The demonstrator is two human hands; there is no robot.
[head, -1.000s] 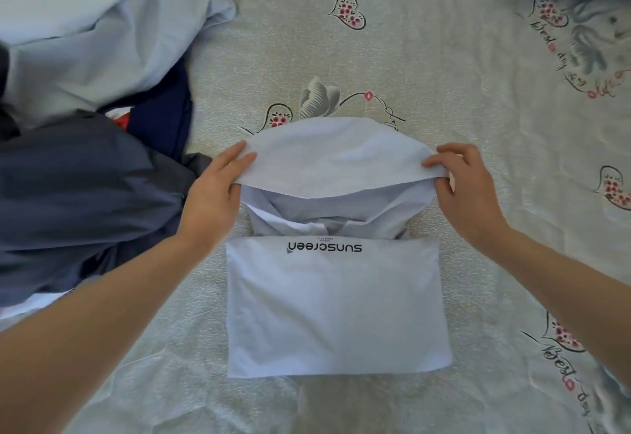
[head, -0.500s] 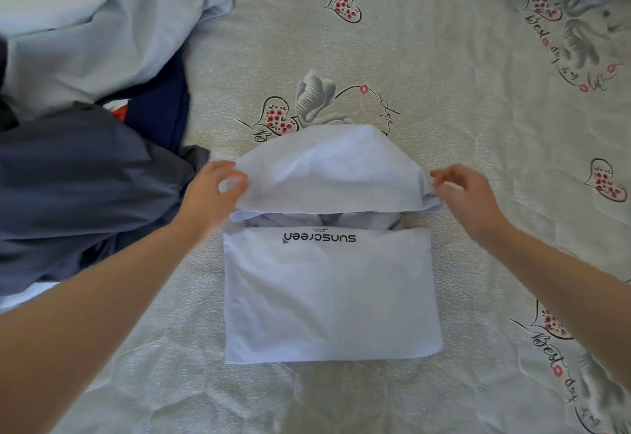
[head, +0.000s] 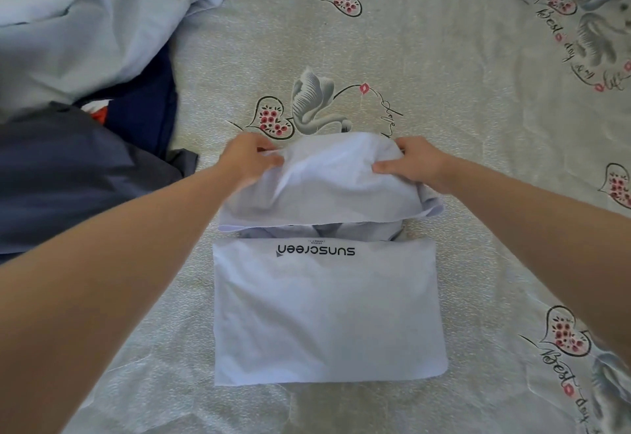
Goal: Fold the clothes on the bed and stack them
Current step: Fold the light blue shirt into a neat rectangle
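I have both hands on the pale lavender-white thin jacket with the black "sunscreen" lettering (head: pixel 327 310), which lies in the middle of the beige printed bedsheet with hearts and swans (head: pixel 461 119). Its near part is already folded into a flat rectangle; its far part, the loose hood-like flap (head: pixel 324 187), is bunched and raised. My left hand (head: pixel 249 160) pinches the flap's far left corner, thumb on top and fingers curled under the cloth. My right hand (head: pixel 413 164) grips the far right corner the same way, thumb pressed onto the fabric.

My judgement is that I am about to bring this flap over the folded rectangle, or tuck it in, to finish the bundle. The risks come from the cloth itself: it looks thin and slippery, so an uneven pull from one hand could skew the flap, and its right edge is already sagging past the rectangle's line. Dragging toward me instead of lifting could shift the neat rectangle or open its fold. Air trapped under the bunched flap could leave a puffy, unstable top for stacking.

To the far left sits a heap of unfolded clothes: a light blue garment (head: pixel 95 24), a dark navy one (head: pixel 143 116) and a slate grey one (head: pixel 75 174), well apart from my work.
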